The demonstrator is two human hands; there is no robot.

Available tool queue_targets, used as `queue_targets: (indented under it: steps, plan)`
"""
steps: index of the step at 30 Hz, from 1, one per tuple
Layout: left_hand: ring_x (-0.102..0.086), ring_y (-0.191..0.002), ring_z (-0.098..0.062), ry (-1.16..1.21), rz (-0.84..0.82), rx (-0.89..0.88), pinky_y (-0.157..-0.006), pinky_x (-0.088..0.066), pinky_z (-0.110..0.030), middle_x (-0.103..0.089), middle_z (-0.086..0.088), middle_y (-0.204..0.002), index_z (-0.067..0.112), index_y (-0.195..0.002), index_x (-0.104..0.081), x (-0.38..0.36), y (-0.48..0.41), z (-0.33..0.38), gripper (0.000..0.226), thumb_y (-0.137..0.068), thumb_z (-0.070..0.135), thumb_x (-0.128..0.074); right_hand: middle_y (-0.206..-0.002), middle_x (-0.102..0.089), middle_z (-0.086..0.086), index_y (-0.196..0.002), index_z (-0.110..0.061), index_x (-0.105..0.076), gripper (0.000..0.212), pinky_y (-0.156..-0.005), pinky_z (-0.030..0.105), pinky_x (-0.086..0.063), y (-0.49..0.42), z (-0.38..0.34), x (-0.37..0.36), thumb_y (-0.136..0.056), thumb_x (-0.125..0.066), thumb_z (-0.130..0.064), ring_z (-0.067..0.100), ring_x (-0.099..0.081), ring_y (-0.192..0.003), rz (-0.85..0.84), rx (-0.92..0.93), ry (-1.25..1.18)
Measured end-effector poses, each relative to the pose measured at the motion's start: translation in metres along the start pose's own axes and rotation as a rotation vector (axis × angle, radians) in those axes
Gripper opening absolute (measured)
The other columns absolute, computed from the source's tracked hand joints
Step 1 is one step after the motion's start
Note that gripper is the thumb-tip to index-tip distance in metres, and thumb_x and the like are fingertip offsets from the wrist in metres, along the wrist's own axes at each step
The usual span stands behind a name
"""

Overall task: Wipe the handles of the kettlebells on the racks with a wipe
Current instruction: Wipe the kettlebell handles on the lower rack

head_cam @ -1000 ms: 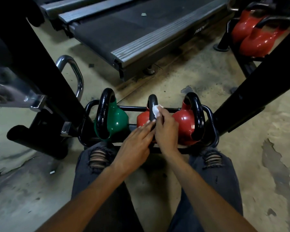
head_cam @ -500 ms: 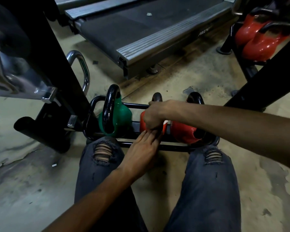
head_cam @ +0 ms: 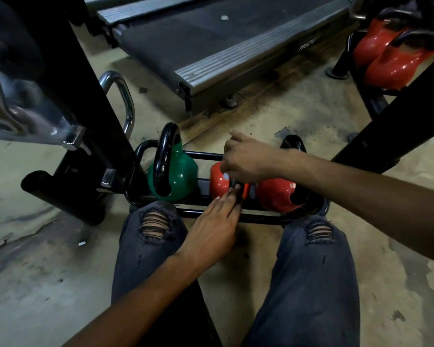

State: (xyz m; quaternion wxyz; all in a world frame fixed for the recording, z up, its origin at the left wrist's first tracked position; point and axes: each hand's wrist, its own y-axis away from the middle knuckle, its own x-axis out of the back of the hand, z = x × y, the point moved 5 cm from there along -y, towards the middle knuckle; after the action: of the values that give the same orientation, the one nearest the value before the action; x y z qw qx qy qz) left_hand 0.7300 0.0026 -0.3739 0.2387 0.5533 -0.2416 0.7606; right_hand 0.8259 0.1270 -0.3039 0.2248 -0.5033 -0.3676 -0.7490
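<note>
Presently the right hand (head_cam: 251,160) reaches in from the right and covers the top of the middle red kettlebell (head_cam: 217,182) on the low rack (head_cam: 261,218). Its grip is curled, pinching a white wipe (head_cam: 226,176), of which only a scrap shows at the left flank of the handle (head_cam: 236,182). The left hand (head_cam: 211,229) lies nearer the person, fingers straight, tips touching the handle's near foot. That black loop arches away from the person, so I judge the stroke should follow its arc. The bodies are glossy and rounded, the handles smooth and dark. A green kettlebell (head_cam: 183,175) stands just left and a second red kettlebell (head_cam: 276,196) just right.
</note>
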Motion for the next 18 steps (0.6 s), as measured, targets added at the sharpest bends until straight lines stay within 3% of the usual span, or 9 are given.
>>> queue_targets:
  steps: [3, 7, 12, 15, 18]
  plan:
    - [-0.016, -0.153, -0.023, 0.036, -0.004, -0.009, -0.126, -0.014, -0.039, -0.011, -0.012, -0.166, 0.013, -0.155, -0.03, -0.001, 0.004, 0.002, 0.067, -0.095, 0.028, -0.056, -0.11, -0.072, -0.001, -0.109, -0.03, -0.072, 0.036, -0.123, 0.054, -0.018, 0.008, -0.012, -0.011, -0.098, -0.04, -0.042, 0.02, -0.053, -0.123, 0.01, 0.073, -0.001]
    - [-0.004, -0.155, -0.02, 0.035, 0.016, -0.002, -0.124, -0.001, -0.033, -0.001, -0.009, -0.168, 0.013, -0.158, -0.022, 0.004, 0.002, 0.007, 0.073, -0.096, 0.029, -0.056, -0.118, -0.071, -0.01, -0.118, -0.03, -0.071, 0.038, -0.105, 0.041, -0.039, 0.023, 0.019, -0.003, -0.098, -0.04, -0.038, 0.017, -0.052, -0.12, 0.26, -0.185, -0.167]
    - [-0.012, -0.154, -0.021, -0.015, 0.012, -0.011, -0.126, -0.009, -0.038, -0.016, -0.008, -0.166, 0.014, -0.158, -0.025, 0.007, -0.008, 0.0, 0.071, -0.096, 0.03, -0.056, -0.132, -0.065, -0.008, -0.128, -0.027, -0.066, 0.035, -0.114, 0.041, -0.035, 0.036, -0.008, -0.019, -0.101, -0.045, -0.036, 0.016, -0.047, -0.134, 0.238, -0.092, -0.232]
    - [-0.008, -0.155, -0.02, -0.014, -0.004, -0.017, -0.125, -0.018, -0.042, -0.01, -0.007, -0.168, 0.013, -0.159, -0.02, 0.008, -0.012, -0.004, 0.074, -0.095, 0.029, -0.056, -0.122, -0.07, -0.005, -0.12, -0.025, -0.069, 0.034, -0.097, 0.043, -0.047, 0.021, 0.035, -0.017, -0.098, -0.044, -0.031, 0.019, -0.058, -0.119, 0.319, -0.317, -0.26]
    - [0.0, -0.155, -0.018, -0.011, 0.027, -0.052, -0.125, -0.016, -0.043, -0.005, -0.004, -0.168, 0.015, -0.16, -0.016, 0.017, -0.022, -0.006, 0.079, -0.093, 0.025, -0.058, -0.098, -0.068, 0.004, -0.098, -0.017, -0.068, 0.026, -0.073, 0.041, -0.052, -0.014, 0.054, -0.015, -0.094, -0.047, -0.032, 0.03, -0.065, -0.097, 0.174, -0.44, -0.262]
